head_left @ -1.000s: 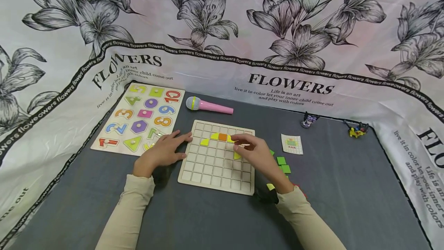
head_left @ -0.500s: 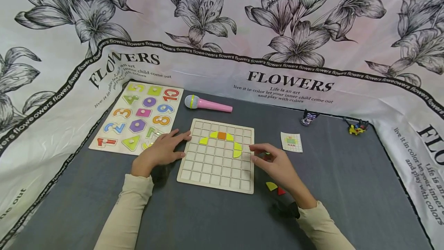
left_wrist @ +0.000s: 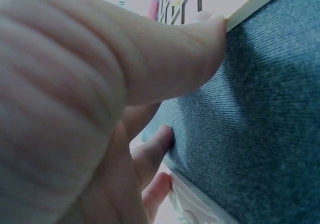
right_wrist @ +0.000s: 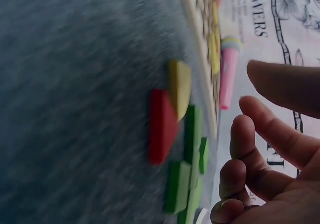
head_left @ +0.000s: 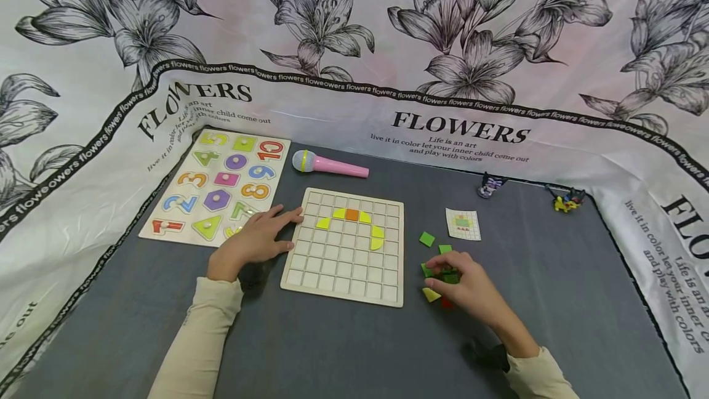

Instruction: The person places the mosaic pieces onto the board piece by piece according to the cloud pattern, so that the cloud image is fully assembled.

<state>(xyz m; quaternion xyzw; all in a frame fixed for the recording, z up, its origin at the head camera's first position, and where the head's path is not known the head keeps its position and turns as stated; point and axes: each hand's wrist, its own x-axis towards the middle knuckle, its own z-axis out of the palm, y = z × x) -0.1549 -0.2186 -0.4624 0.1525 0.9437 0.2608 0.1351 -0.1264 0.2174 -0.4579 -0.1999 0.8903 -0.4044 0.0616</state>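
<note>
A wooden grid board [head_left: 332, 263] lies mid-table, bearing an orange square [head_left: 351, 215] and several yellow curved-edge pieces [head_left: 377, 238]. My left hand [head_left: 252, 242] rests at its left side; the thumb [left_wrist: 200, 54] touches the board's edge [left_wrist: 260, 6] in the left wrist view. Right of the board, my right hand [head_left: 468, 282] hovers over a loose group of green square tiles [head_left: 426, 239]. Its thumb and fingers stand apart with nothing between them. Beside the tiles lie a yellow quarter-round piece [right_wrist: 180, 86] and a red piece [right_wrist: 162, 129], partly under the hand in the head view.
A number-and-shape puzzle board [head_left: 177, 183] lies at the left, partly behind my left hand. A pink toy microphone [head_left: 338, 167] is at the back. A small pattern card [head_left: 471, 226] lies beyond the tiles, with two small figurines [head_left: 490, 186] farther back.
My right hand has left the yellow pieces on the board and moved right and toward me, over the loose tiles. My left hand stays at the board's edge.
</note>
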